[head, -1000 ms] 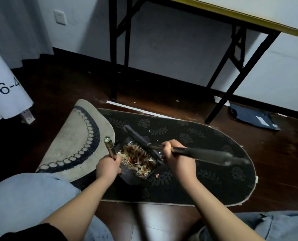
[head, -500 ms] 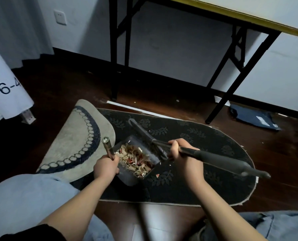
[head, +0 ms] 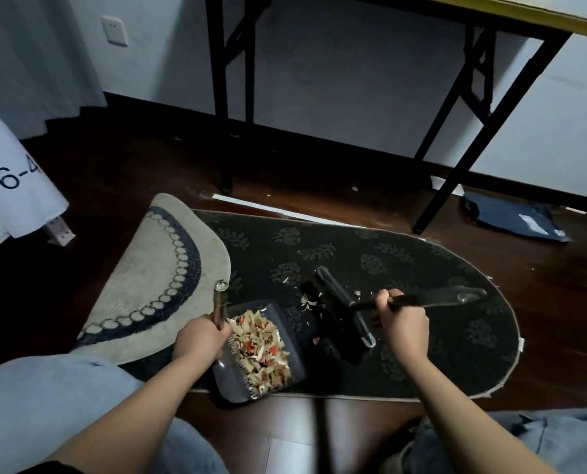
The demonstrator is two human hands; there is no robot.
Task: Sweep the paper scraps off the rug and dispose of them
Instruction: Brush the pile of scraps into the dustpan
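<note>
Grey dustpan (head: 278, 367) heaped with paper scraps (head: 261, 347) rests on dark rug (head: 422, 268); left hand (head: 200, 340) grips its handle. Right hand (head: 401, 323) clamps brush (head: 347, 313) beside loose scraps (head: 307, 299).

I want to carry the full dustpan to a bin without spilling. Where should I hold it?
Grip the dustpan by its upright handle, coming from the left as the left hand does; the handle rises behind the scrap pile, so keep the open lip tilted up.
</note>
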